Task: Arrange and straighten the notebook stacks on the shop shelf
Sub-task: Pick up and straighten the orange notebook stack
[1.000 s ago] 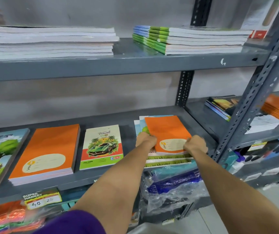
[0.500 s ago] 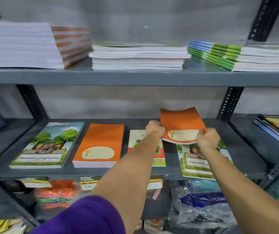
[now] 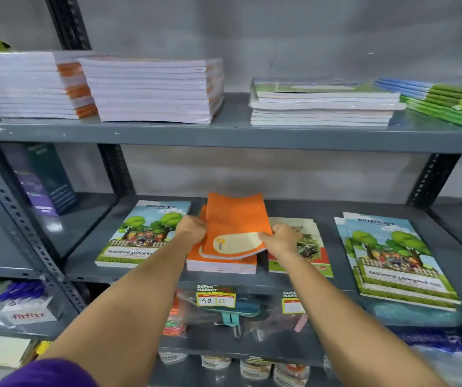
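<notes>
While scanning the middle shelf (image 3: 168, 277) left to right: tree-cover notebook (image 3: 140, 236) lying flat at far left, untouched. Next along, orange stack (image 3: 218, 265), with a small bundle of orange notebooks (image 3: 235, 224) held over it, front edge touching or nearly touching the stack top, back edge raised and skewed a bit to the right. Left hand (image 3: 192, 229) curled tight on the bundle's left edge; right hand (image 3: 283, 237) pinching its front right corner, fingers closed on the cover. Both grasping the same bundle, neither released. Just right of that, red-and-green notebook (image 3: 312, 255), partly hidden under the right wrist. Far right, two tree-cover notebooks (image 3: 397, 258) overlapped and offset, not squared.

Step in hand, by the look of it: merging loose orange copies onto the matching pile. Next move probably calls for lowering the back edge, rotating slightly left, sliding until edges sit flush, then letting go. Risk: thin covers bowing and snagging the top copy. Far-right pair likely needs squaring after.
</notes>
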`<state>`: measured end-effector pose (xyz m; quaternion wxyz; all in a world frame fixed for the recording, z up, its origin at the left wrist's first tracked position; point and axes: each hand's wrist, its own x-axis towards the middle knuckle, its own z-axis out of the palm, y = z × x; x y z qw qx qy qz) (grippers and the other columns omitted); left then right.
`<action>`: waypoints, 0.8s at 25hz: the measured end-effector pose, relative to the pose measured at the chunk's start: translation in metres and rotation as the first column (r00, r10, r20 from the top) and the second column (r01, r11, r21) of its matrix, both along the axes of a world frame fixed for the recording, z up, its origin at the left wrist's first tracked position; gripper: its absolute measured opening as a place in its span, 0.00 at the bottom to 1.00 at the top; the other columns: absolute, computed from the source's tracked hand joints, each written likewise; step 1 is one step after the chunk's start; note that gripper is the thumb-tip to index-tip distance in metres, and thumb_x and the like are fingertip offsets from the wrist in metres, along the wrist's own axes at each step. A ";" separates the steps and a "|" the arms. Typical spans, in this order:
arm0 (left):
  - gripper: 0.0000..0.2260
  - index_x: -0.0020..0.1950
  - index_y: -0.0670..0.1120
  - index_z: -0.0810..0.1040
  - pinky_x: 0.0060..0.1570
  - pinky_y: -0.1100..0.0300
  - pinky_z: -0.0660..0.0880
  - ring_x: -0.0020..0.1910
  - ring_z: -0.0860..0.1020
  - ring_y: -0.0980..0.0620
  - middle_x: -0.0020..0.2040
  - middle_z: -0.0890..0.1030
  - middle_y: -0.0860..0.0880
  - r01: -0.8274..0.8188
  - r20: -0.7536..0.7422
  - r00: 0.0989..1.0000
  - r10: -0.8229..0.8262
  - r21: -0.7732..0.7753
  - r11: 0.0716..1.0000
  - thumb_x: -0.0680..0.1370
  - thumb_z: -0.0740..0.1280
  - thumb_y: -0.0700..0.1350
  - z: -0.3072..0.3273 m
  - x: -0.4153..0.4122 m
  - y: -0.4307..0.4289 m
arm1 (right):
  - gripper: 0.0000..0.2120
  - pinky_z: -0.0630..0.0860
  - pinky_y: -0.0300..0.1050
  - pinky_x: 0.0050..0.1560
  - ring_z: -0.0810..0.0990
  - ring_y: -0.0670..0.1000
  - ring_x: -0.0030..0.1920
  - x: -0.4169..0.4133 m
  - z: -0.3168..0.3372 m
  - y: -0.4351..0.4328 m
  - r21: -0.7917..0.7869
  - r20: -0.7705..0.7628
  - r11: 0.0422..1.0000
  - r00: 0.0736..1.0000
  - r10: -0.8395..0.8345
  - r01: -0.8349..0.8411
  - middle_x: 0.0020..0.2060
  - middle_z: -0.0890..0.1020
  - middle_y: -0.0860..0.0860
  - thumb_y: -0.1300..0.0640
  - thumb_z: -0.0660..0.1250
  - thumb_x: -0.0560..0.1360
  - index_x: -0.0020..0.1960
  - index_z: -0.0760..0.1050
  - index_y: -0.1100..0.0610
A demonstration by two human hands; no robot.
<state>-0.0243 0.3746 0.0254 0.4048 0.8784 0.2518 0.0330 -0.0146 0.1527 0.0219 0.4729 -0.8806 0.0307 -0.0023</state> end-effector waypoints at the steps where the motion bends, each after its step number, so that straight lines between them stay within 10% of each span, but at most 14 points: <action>1: 0.07 0.52 0.44 0.81 0.54 0.57 0.75 0.51 0.78 0.47 0.54 0.82 0.45 0.017 -0.044 0.999 -0.016 0.012 1.000 0.76 0.67 0.41 -0.005 -0.003 0.009 | 0.19 0.63 0.41 0.26 0.73 0.51 0.29 -0.003 -0.004 0.006 -0.075 -0.007 0.997 1.000 0.015 -0.015 0.24 0.72 0.50 0.55 0.72 0.71 0.25 0.68 0.56; 11: 0.08 0.49 0.41 0.81 0.42 0.54 0.80 0.42 0.80 0.46 0.43 0.81 0.45 0.148 -0.173 0.982 -0.074 0.467 0.872 0.73 0.64 0.35 -0.002 -0.013 0.017 | 0.18 0.70 0.42 0.35 0.81 0.55 0.42 -0.015 -0.011 0.016 -0.348 0.030 0.934 0.997 -0.068 0.074 0.37 0.79 0.55 0.45 0.75 0.68 0.39 0.75 0.59; 20: 0.14 0.56 0.42 0.79 0.51 0.50 0.78 0.55 0.79 0.41 0.57 0.80 0.41 0.373 -0.078 0.919 -0.387 0.487 0.789 0.72 0.63 0.39 0.027 0.041 -0.154 | 0.12 0.77 0.47 0.46 0.82 0.60 0.53 0.003 0.011 -0.165 -0.516 0.049 0.752 0.891 -0.451 0.409 0.52 0.83 0.58 0.54 0.67 0.73 0.53 0.80 0.58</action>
